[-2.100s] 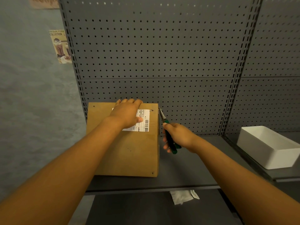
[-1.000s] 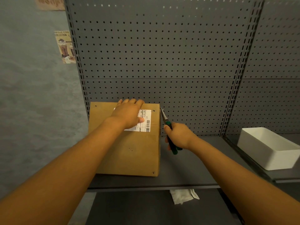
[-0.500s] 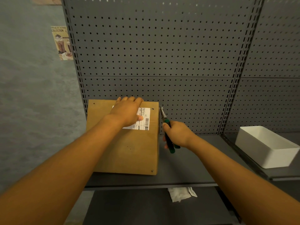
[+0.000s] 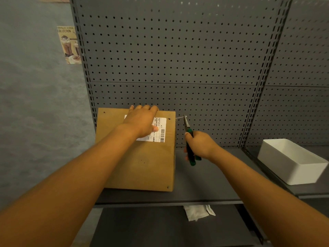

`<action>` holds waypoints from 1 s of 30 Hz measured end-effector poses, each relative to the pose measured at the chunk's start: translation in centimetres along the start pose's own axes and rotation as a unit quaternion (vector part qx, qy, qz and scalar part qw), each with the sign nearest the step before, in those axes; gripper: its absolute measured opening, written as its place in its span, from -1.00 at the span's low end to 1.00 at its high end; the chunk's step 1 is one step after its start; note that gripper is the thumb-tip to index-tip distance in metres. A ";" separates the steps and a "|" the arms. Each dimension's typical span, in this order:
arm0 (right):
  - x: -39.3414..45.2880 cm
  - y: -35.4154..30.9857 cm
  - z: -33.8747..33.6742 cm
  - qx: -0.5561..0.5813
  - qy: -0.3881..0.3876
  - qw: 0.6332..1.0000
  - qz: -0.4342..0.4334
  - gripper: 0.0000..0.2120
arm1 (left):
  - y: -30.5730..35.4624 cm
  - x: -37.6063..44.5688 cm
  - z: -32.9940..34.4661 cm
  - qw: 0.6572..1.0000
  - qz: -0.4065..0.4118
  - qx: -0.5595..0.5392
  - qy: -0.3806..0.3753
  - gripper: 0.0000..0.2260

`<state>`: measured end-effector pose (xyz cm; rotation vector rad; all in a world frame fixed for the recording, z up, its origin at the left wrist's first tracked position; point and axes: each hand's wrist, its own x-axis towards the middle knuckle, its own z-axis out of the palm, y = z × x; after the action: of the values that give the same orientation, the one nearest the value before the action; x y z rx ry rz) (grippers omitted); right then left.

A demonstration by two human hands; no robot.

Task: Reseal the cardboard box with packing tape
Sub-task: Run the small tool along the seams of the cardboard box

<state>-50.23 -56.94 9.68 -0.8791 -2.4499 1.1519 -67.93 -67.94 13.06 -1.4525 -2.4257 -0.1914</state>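
A brown cardboard box lies flat on the grey shelf, its back edge against the pegboard. My left hand rests palm down on the box's far end, partly covering a white shipping label. My right hand grips green-handled pliers just right of the box. The plier tips pinch a thin metal pin or staple that sticks out of the box's top right corner. No packing tape shows in this view.
A white rectangular bin stands on the adjoining shelf at right. Grey pegboard backs the shelves. A crumpled white paper lies on the lower shelf. A drinks poster hangs on the blue-grey wall at left.
The plier tips have drawn slightly right from the box corner, and a thin metal pin now shows between them. My left hand stays pressed on the box.
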 end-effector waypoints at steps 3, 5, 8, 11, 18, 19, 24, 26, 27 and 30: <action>0.4 0.3 -1.6 -0.026 0.028 0.999 0.007 -0.66 | 0.0 -0.1 0.0 1.000 0.002 -0.001 0.001 -0.40; 0.2 0.5 -2.0 -0.029 0.024 0.999 0.014 -0.68 | 0.0 0.0 0.0 1.000 0.002 0.003 -0.003 -0.40; 0.1 1.2 -1.9 -0.062 0.036 0.997 0.013 -0.65 | 0.0 0.2 0.1 1.000 0.002 0.003 -0.011 -0.39; -0.2 1.6 -1.8 -0.053 0.038 0.998 0.013 -0.65 | -0.3 0.3 0.1 1.000 0.005 -0.015 -0.005 -0.38; -0.5 1.8 -1.7 -0.066 0.044 0.997 0.000 -0.68 | -0.9 0.6 -0.2 0.999 0.025 -0.017 -0.026 -0.24; -0.6 1.8 -1.5 -0.068 0.043 0.997 -0.001 -0.70 | -1.0 0.5 -0.1 0.999 0.027 -0.018 -0.028 -0.19; -0.3 1.9 -0.7 -0.079 0.040 0.996 -0.003 -0.68 | -1.2 0.3 0.4 0.999 0.039 -0.007 -0.018 -0.02; -0.1 1.8 -0.4 -0.073 0.036 0.997 -0.003 -0.68 | -1.3 0.5 0.4 0.999 0.041 -0.008 -0.023 0.00; -0.1 1.7 -0.2 -0.074 0.035 0.997 -0.004 -0.68 | -1.3 0.7 0.5 0.999 0.041 -0.008 -0.026 0.01; 0.5 1.6 0.6 -0.086 0.035 0.996 -0.015 -0.69 | -1.4 1.2 0.7 0.999 0.038 -0.003 -0.036 0.00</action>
<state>-50.27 -56.25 8.05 -0.9117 -2.5234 0.8940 -69.83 -67.38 12.86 -1.5783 -2.4231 -0.1321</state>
